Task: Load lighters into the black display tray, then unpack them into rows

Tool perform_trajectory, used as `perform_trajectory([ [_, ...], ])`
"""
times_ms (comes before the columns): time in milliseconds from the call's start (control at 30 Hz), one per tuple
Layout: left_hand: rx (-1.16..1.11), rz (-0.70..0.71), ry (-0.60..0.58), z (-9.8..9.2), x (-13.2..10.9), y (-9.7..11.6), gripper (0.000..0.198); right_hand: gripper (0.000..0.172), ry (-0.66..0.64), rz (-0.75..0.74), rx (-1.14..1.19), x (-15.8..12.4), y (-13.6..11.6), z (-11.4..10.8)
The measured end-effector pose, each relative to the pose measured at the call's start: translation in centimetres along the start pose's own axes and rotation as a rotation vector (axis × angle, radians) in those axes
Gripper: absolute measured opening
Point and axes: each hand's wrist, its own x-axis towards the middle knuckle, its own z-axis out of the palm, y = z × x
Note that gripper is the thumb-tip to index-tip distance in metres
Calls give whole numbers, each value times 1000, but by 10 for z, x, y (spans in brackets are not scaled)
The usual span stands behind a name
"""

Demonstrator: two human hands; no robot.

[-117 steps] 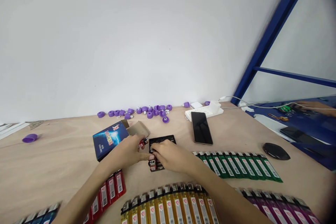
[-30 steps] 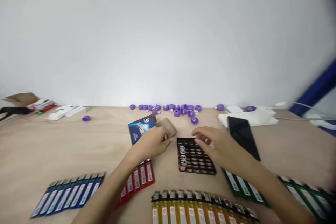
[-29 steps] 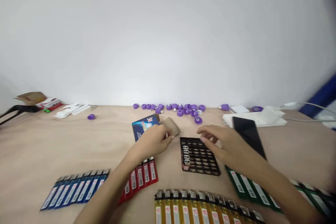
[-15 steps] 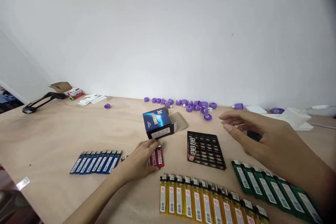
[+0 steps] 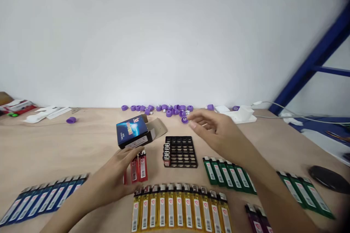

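Note:
My left hand [image 5: 116, 174] lies on the table with its fingers on a short row of red lighters [image 5: 138, 167]; the fingers are curled over them and I cannot see a grip. My right hand [image 5: 218, 133] hovers open, fingers spread, above and right of a black slotted tray [image 5: 182, 153]. A few lighters stand in the tray's left column [image 5: 166, 153]. A blue lighter box [image 5: 132, 134] with its flap open lies just behind the red lighters.
Rows of lighters lie on the wooden table: yellow [image 5: 180, 209] in front, blue [image 5: 41, 198] at the left, green [image 5: 228, 174] and more green [image 5: 303, 189] at the right. Purple caps [image 5: 161, 109] line the wall. A white power strip [image 5: 240, 116] and a dark mouse [image 5: 328, 179] sit at the right.
My left hand left the box and dropped onto the red lighters. My right hand lifted off the tray and hangs above it. The view swung left, then back right.

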Motion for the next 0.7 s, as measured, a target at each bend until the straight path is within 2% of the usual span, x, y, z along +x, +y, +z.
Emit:
perform_trajectory([
  [100,34,157,225,-23,8,38,77,30,-280,110,224,2,6,7],
  [167,31,262,268,-35,20,66,77,39,-466,160,441,1,7,17],
  [233,42,372,279,-38,35,88,82,42,-544,216,667,-1,5,30],
  [267,41,405,276,-37,42,95,84,40,-525,261,765,-2,3,37],
  [333,28,435,272,-31,54,103,86,35,-398,383,937,-5,0,50],
  [433,0,456,296,-20,61,99,84,36,-232,491,1163,-9,-3,65],
  [500,-22,450,316,-18,60,92,84,39,-221,493,1233,-9,-3,70],
  [600,-140,355,337,-24,58,83,82,43,-245,489,1214,-10,-4,72],
  [700,-384,228,313,-36,62,79,54,41,-299,439,1179,-12,-6,70],
])
